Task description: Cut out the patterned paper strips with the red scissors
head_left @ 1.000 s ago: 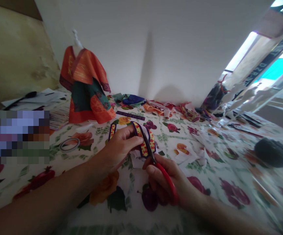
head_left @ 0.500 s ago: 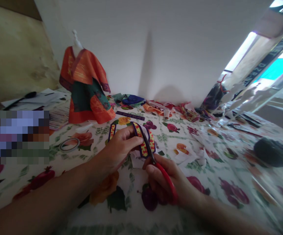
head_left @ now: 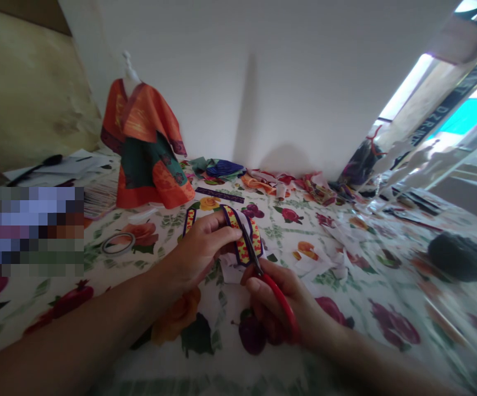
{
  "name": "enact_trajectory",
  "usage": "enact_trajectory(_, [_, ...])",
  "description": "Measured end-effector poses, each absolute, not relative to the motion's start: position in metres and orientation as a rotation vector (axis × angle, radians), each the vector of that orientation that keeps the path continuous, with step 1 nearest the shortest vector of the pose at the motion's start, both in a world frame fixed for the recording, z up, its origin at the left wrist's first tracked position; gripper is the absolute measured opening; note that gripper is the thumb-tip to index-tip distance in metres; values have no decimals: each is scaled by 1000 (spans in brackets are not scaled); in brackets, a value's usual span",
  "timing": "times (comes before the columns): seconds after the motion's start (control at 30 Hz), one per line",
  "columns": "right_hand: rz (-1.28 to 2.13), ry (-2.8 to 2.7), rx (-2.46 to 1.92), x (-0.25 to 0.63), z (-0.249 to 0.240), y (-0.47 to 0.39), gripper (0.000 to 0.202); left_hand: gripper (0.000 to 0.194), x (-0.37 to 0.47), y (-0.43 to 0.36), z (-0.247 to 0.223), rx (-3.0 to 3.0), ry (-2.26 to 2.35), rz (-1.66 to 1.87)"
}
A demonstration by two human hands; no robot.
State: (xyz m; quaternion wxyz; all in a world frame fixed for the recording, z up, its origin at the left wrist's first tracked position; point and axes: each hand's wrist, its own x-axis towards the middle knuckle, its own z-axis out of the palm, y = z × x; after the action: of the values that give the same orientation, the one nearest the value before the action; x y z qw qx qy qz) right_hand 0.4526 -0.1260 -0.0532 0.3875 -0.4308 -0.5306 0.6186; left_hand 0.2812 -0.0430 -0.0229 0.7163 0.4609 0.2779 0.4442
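My left hand (head_left: pixel 207 242) pinches a yellow-and-red patterned strip with a dark purple border (head_left: pixel 250 247), which looks like paper or fabric and curves over the fingers. One end of a similar strip (head_left: pixel 189 221) shows to the left of that hand. In my right hand (head_left: pixel 271 297) are red-handled scissors (head_left: pixel 281 302), fingers wrapped round the handles. Their dark blades lie against the strip, close to my left thumb; whether the blades are parted I cannot tell. Beneath the hands is a white scrap (head_left: pixel 230 273).
A small mannequin in an orange and green robe (head_left: pixel 149 143) stands back left. A roll of tape (head_left: pixel 117 243) lies left of my hands. Cloth pieces (head_left: pixel 258 179) are heaped along the wall, with a purple strip (head_left: pixel 219 194) before them. A dark bundle (head_left: pixel 463 257) sits at right.
Hardly anything differs. My left thumb has shifted very slightly on the strip; the scissors and right hand keep their place.
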Motion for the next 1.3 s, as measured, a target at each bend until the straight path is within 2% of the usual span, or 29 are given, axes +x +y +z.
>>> enact_trajectory(0.17, [1590, -1374, -1109, 454, -53, -128, 53, 21, 279, -39, -19, 952, 659, 1017])
enact_trajectory(0.4, [1614, -1372, -1090, 454, -54, -127, 55, 8, 278, -36, -19, 993, 655, 1085])
enact_trajectory(0.63, [1599, -1367, -1026, 456, -58, -126, 47, 11, 280, -38, -20, 1038, 687, 1076])
enact_trajectory(1.3, [1611, -1348, -982, 457, -61, -125, 44, 14, 277, -41, -22, 1188, 713, 1007])
